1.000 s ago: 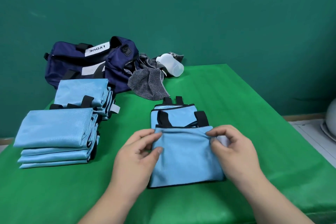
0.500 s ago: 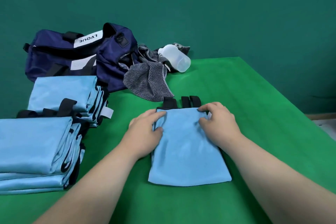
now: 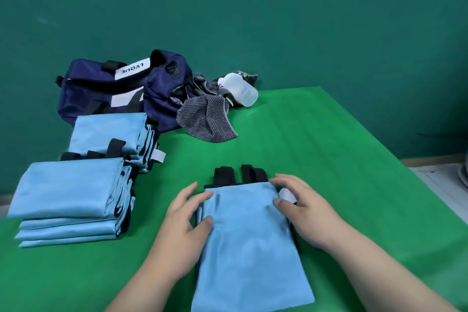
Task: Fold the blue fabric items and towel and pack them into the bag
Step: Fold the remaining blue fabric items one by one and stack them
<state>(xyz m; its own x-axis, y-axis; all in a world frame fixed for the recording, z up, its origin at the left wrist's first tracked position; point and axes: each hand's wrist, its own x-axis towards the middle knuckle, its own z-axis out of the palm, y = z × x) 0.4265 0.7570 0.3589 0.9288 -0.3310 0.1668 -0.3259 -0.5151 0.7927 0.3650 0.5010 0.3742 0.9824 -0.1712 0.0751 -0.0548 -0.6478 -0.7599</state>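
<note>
Folded blue fabric (image 3: 253, 248), lower centre | left hand (image 3: 187, 218) flat, pressing left edge | right hand (image 3: 301, 208) arched over right edge, grip unclear | likely light, limp: lift by both side edges

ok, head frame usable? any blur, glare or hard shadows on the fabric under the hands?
Head view: even, flat light, no glare; only faint shadows under the left hand and right hand on the blue fabric item. Head view is soft overall, fabric's near edge blurriest; bag lettering legible.
</note>
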